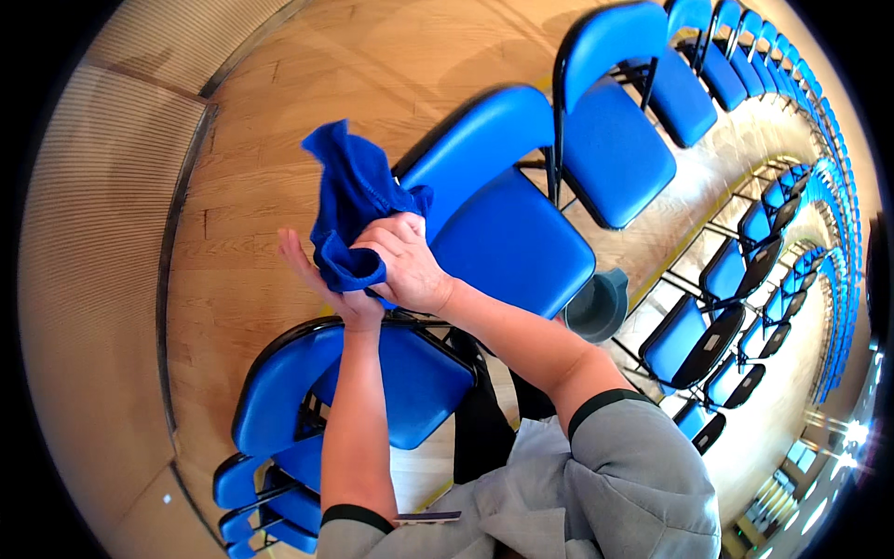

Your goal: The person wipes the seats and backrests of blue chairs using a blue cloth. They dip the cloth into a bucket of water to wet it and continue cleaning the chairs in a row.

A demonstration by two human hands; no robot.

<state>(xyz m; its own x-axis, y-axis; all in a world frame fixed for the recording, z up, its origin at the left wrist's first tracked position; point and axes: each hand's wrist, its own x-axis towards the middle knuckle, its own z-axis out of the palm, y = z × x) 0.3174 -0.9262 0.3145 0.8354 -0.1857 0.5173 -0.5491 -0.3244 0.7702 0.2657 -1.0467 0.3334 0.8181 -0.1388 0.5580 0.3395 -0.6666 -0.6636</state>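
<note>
A dark blue cloth (353, 175) is bunched between my two hands, over the left edge of a blue padded folding chair (510, 237). My right hand (405, 262) is closed around part of the cloth, its knuckles upward. Beneath the cloth is my left hand (335, 297), its fingers stretched out to the left and its palm partly hidden by the fabric. Whether the left fingers grip any of it cannot be seen. One end of the cloth sticks up loosely, and a rolled fold hangs over my left palm.
More blue folding chairs (618, 150) curve away at the upper right, with others (286, 398) close at the lower left. Further rows (674, 342) stand at the right. A grey bucket (597, 307) is beside the near seat. A ribbed wall panel (119, 175) borders the wooden floor (258, 175).
</note>
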